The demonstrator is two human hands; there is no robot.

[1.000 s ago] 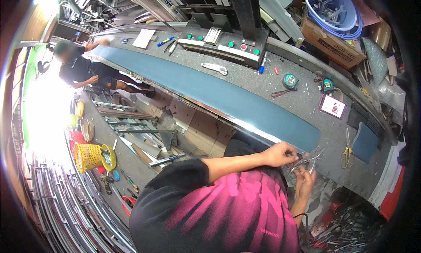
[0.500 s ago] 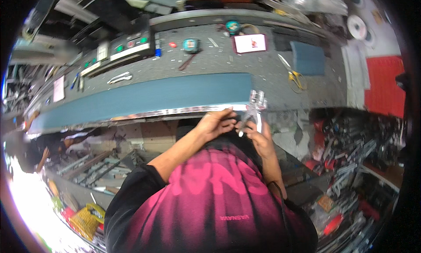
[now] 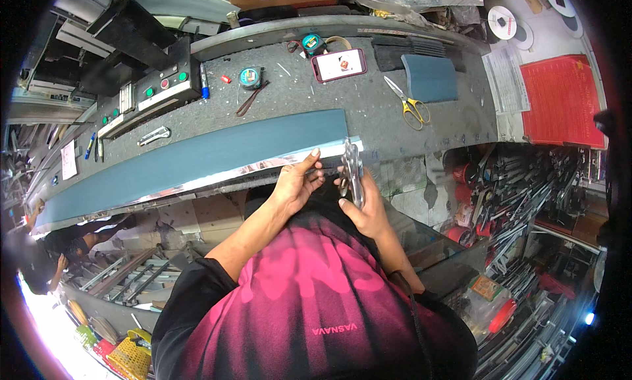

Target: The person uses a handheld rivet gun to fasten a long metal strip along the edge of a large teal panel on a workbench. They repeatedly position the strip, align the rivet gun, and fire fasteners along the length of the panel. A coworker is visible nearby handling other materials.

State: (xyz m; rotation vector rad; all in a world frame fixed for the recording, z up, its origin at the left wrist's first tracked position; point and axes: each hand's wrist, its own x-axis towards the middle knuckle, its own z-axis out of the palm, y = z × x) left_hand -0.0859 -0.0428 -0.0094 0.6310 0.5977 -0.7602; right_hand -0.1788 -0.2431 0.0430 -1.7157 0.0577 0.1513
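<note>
A long blue-grey sheet (image 3: 217, 139) lies along the bench's near edge, with a shiny silver strip (image 3: 224, 174) along its near side. My left hand (image 3: 299, 184) is at that strip near its right end, thumb on top and fingers curled below, pinching the edge. Just to the right, my right hand (image 3: 368, 209) is closed round the handles of a chrome plier-like hand tool (image 3: 353, 164). The tool's head points away from me, by the sheet's right end corner. Whether its jaws touch the strip, I cannot tell.
On the bench (image 3: 289, 97) are yellow-handled scissors (image 3: 408, 105), a phone (image 3: 338, 65), two tape measures, a utility knife (image 3: 154, 136) and a black machine with green buttons (image 3: 151, 93). Another person's hand (image 3: 38, 207) is at the sheet's far left end. Metal profiles (image 3: 507, 189) crowd the right.
My view has swung to the right. The plier-like tool has turned in my right hand and its handles look closer together. My left hand stays at the strip.
</note>
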